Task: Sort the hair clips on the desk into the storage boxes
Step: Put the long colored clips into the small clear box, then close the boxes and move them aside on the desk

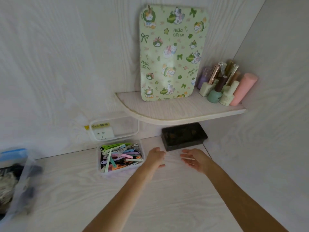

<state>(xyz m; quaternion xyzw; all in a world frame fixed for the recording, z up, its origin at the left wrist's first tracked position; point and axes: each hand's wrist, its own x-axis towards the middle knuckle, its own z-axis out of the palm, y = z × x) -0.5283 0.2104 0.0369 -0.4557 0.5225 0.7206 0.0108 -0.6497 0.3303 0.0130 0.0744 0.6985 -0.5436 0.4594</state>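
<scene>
A clear plastic storage box (141, 149) sits at the back of the white desk, its lid (117, 128) swung up against the wall. Inside lie several flat hair clips (119, 157) in green, pink, blue, purple and white. My left hand (155, 157) rests on the desk just right of the box, palm down, fingers loosely apart, nothing in it. My right hand (194, 159) hovers a little further right, palm turned left, with a thin white hair clip (188, 158) held across its fingers. A dark rectangular box (184, 136), closed, stands just behind both hands.
A curved shelf (175, 113) overhangs the dark box and carries a green cat-print board (170, 52) and several nail-polish bottles (222, 82). At the left edge is a clear container (21, 173) with a blue lid and dark items inside. A wall socket (102, 133) shows behind the lid.
</scene>
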